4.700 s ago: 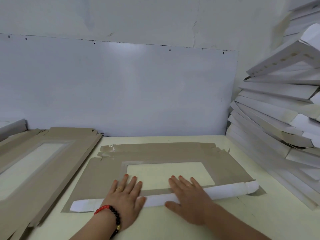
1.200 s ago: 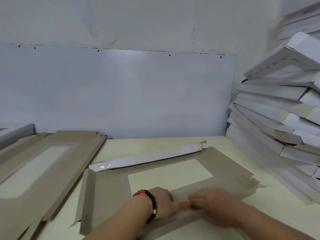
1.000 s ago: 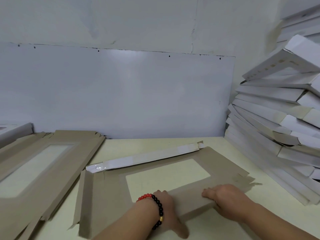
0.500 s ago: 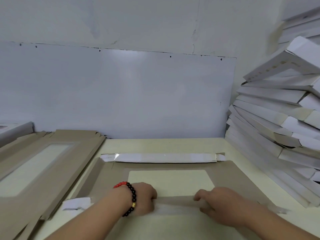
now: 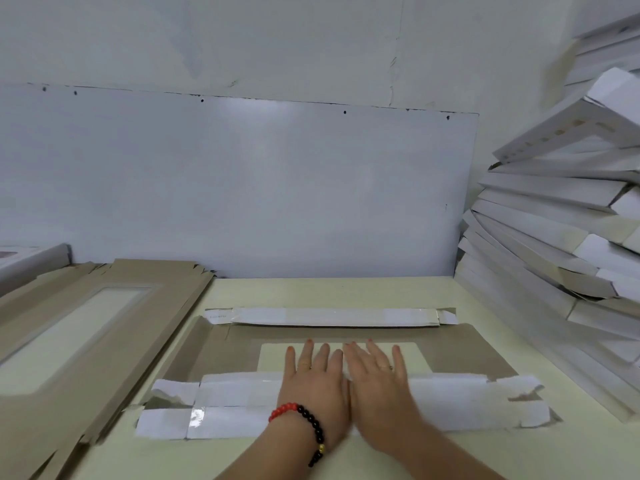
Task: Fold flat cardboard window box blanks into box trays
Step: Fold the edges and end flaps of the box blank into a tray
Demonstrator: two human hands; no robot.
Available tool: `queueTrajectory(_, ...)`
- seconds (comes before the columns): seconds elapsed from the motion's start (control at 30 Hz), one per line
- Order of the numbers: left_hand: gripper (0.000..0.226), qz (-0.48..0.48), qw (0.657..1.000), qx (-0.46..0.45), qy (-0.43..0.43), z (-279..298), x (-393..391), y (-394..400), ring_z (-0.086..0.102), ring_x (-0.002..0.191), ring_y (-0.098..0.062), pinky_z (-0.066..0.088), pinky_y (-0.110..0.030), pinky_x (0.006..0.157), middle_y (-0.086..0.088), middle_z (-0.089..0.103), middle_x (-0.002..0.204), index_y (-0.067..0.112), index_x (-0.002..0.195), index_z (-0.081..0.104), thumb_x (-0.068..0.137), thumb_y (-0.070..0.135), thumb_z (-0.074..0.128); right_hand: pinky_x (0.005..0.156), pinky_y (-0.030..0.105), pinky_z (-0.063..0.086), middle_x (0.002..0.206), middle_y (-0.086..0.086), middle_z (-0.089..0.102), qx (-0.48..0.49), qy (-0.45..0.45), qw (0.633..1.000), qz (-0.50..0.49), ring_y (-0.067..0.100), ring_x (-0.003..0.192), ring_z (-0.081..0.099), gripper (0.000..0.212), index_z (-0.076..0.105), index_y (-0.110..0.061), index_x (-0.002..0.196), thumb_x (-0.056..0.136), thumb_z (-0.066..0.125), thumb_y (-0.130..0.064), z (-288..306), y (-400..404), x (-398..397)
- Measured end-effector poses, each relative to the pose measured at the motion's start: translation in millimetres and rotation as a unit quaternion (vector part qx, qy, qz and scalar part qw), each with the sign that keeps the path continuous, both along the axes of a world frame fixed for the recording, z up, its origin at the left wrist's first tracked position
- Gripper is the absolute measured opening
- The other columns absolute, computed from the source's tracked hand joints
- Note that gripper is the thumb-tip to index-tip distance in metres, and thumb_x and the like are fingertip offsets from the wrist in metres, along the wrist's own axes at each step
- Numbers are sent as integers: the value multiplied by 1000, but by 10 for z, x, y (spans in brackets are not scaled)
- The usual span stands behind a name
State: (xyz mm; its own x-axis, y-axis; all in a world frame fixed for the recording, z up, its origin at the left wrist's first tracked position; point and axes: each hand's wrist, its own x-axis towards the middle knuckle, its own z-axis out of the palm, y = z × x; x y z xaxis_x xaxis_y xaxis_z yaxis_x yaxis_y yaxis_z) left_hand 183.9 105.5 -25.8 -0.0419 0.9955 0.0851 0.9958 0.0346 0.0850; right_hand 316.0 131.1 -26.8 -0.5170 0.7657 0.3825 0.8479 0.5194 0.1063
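Observation:
A brown cardboard window box blank [image 5: 221,355] lies flat on the pale table, its rectangular window in the middle. Its far long flap [image 5: 332,317] is folded over, white side up. The near long flap [image 5: 235,403] is folded over too, white and glossy. My left hand [image 5: 315,379], with a red and black bead bracelet, presses flat on the near flap, fingers straight and reaching onto the window. My right hand [image 5: 377,375] lies flat beside it, touching it, fingers straight.
A stack of flat brown blanks [image 5: 79,334] sits at the left of the table [image 5: 332,292]. A tall leaning pile of folded white box trays [image 5: 554,258] fills the right side. A white panel on the wall [image 5: 242,188] stands behind.
Both hands gripped the near flap with curled fingers half a second ago. The flap now lies folded over, white side up, and both hands press flat on its middle.

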Motion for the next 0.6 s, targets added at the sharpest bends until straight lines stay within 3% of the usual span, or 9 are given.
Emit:
queueTrajectory(0.03, 61, 6, 1000, 2, -5, -54, 26, 3, -6, 149, -23, -13, -49, 116, 1, 10, 162, 21, 154, 7, 96, 37, 18, 104, 45, 17, 128, -4, 64, -40, -7, 999, -3, 21, 121, 59, 61, 66, -17, 124, 67, 70, -41, -41, -30, -76)
queueTrajectory(0.1, 58, 13, 1000, -5, -5, -169, -17, -12, -4, 149, -24, -14, -49, 116, 1, 12, 161, 22, 153, 8, 98, 39, 13, 110, 45, 3, 152, -3, 39, -58, -6, 998, -2, 22, 141, 35, 64, 43, -18, 145, 85, 53, -39, -157, -16, -135)
queueTrajectory(0.2, 60, 22, 1000, -20, 9, -290, -266, -69, -4, 148, -24, -13, -49, 117, 2, 10, 161, 24, 153, 7, 98, 47, 8, 112, 45, 3, 151, -7, 40, -62, -3, 998, -8, 16, 140, 37, 56, 43, -26, 145, 92, 42, -43, -185, 50, -4)
queueTrajectory(0.3, 60, 36, 999, -23, 19, -324, -562, -127, -6, 148, -24, -12, -49, 117, 3, 6, 162, 27, 154, 6, 97, 48, 9, 116, 45, -12, 162, -9, 4, -166, -29, 985, -25, 11, 148, 4, 57, 8, -33, 154, 101, 20, -46, -252, 225, 306)
queueTrajectory(0.6, 54, 113, 993, -17, 25, -353, -1332, -281, -3, 148, -22, -6, -45, 118, 8, 7, 161, 37, 152, 13, 99, 47, 10, 117, 43, -2, 161, -16, 3, -173, -31, 969, -172, 7, 148, 7, 51, 9, -42, 152, 102, 13, -47, -240, 553, 1390)
